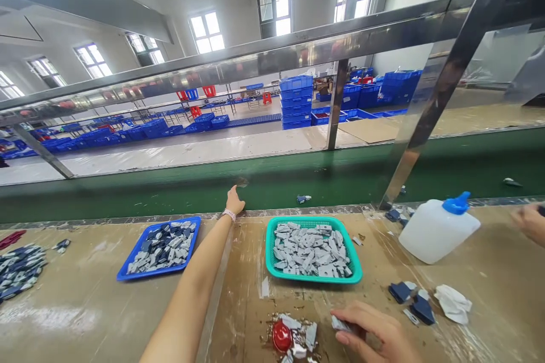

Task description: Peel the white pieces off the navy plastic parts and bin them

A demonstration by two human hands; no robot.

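My left hand reaches out over the green conveyor belt, its fingers stretched forward and nothing visible in them. Just past the fingertips, a small smeared shape is on the belt; its kind is unclear. Low in the view, my right hand pinches a small grey plastic piece between thumb and fingers. Beside it, a shiny red round object sits among loose grey pieces on a wet patch. A turquoise basket full of grey pieces stands between my hands.
A blue tray of grey and navy pieces stands left. To the right are a white bottle with a blue cap, navy parts and crumpled tissue. Another person's hand shows at right. A metal post rises beside the belt.
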